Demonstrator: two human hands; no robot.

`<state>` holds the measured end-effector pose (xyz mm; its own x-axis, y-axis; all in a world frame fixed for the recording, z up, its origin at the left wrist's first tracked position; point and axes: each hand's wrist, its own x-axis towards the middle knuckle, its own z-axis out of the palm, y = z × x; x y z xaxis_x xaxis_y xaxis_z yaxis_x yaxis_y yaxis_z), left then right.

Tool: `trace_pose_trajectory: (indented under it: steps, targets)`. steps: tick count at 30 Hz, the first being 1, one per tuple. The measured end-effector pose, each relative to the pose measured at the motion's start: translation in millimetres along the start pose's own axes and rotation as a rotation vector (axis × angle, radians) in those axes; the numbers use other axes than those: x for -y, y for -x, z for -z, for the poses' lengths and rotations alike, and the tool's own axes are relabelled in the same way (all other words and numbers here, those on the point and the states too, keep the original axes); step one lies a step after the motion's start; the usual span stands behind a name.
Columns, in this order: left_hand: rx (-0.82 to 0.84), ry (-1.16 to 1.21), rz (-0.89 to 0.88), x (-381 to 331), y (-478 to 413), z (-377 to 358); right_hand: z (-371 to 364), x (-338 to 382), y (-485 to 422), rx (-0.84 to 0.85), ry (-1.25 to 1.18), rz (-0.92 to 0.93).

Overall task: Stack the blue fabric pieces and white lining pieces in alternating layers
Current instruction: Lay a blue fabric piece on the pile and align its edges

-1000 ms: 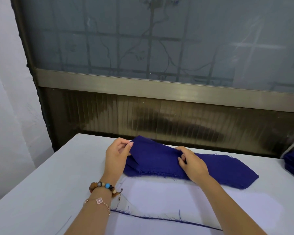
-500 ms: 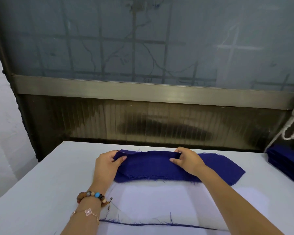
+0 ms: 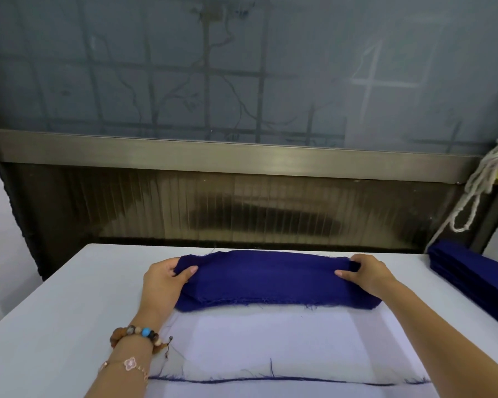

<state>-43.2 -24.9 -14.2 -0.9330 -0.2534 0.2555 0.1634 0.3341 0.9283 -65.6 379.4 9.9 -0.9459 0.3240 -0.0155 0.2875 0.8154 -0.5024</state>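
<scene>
Stacking in progress, seen from the head camera. The landmark is the white rectangular lining piece, which lies flat on the pale counter. Along its far edge rests a dark blue woven fabric piece with frayed edges, bunched or folded lengthwise and not yet spread. The left hand grasps the left end of this piece and the right hand grasps the right end, fingers and thumb curled round the cloth. A frayed blue fabric edge shows at the lining's near edge, so at least one blue layer appears to lie beneath it. By this reading one blue–white pair is down and the next blue layer is being placed; it has yet to be opened over the lining and squared to it. Well to the right of the lining sits a pile of dark blue fabric pieces – apparently supply yet to be stacked. Count: one blue piece in hand, one lining piece on top, one blue edge beneath, one blue pile whose pieces cannot be counted, and no spare white lining in view. How many layers remain cannot be judged.
</scene>
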Motion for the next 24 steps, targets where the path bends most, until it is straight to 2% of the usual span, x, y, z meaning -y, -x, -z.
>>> trace_pose_trajectory:
  steps: [7,10,17,21,24]
  targets:
    - [0.001,0.001,0.038,-1,0,1,1,-18,6,-0.148,-0.086,-0.095]
    - [-0.006,-0.013,0.043,-1,0,1,4,-23,10,-0.230,-0.047,-0.128]
    - [0.024,-0.031,0.078,-3,-2,1,8,-29,15,-0.273,0.045,-0.259]
    - [0.024,0.057,0.162,-8,-8,3,6,-32,19,-0.321,0.058,-0.243]
    - [-0.031,0.049,0.130,-8,-6,2,3,-34,22,-0.338,-0.052,-0.189]
